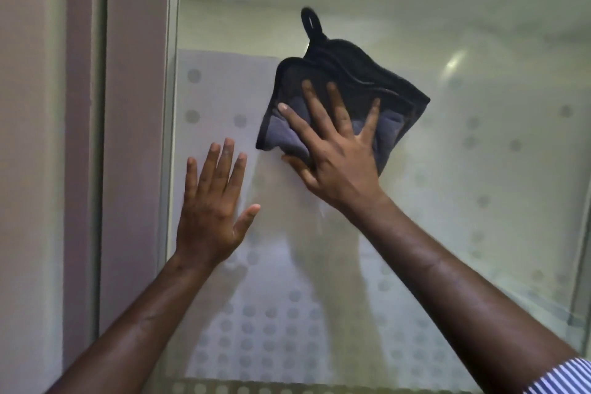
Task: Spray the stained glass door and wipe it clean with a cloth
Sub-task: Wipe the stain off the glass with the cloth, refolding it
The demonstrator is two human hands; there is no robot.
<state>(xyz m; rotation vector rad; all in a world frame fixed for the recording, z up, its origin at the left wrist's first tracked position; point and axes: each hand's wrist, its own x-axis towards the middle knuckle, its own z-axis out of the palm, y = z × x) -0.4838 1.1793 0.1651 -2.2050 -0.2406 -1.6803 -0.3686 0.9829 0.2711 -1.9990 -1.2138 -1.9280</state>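
Head camera looks straight at the glass door (415, 25), which fills most of the picture; its lower part carries a frosted pattern of grey dots, and the upper part is plain and a little hazy. On the glass, near the middle of the view, lies the cloth (348, 99); it is dark, black on the upper fold and grey below, with a black edge and a small hanging loop (311, 20) that points up. The right hand (335, 153) presses the cloth flat against the door; its fingers are straight and spread wide over the fabric, and the thumb lies at the lower edge of the cloth, touching the glass. The left hand (212, 201) is lower and to the left, well apart from the cloth; it rests open on the bare glass with fingers straight and only slightly apart, and it holds nothing. Both forearms are bare; a striped sleeve (566, 377) shows at the lower right corner. Left of the door stands a pale door frame (134, 137); beside it is a plain wall (28, 137).
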